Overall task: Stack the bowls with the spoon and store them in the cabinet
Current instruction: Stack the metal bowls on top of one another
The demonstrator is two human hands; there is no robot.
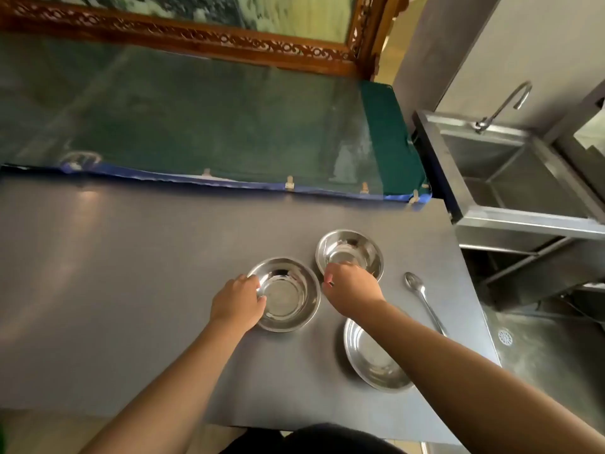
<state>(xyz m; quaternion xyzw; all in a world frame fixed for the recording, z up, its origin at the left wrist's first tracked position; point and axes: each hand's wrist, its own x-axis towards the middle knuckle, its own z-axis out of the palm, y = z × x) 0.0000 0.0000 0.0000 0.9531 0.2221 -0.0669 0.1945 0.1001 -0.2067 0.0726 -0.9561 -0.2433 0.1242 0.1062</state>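
Three steel bowls stand on a grey table (pixel 131 290). My left hand (pixel 237 301) grips the left rim of the middle bowl (pixel 288 294). My right hand (pixel 352 290) closes on the near rim of the far bowl (pixel 347 250), which stands just right of and behind the middle one. The near bowl (pixel 370 358) lies under my right forearm, partly hidden. A steel spoon (pixel 422 298) lies to the right of the bowls, its scoop pointing away from me. No cabinet shows in this view.
A green glass-topped table (pixel 196 126) adjoins the far edge. Behind it stands a carved wooden frame (pixel 196 37). A steel sink (pixel 510 172) with a tap (pixel 504 106) stands at the right. A floor drain (pixel 505 337) lies below the table's right edge.
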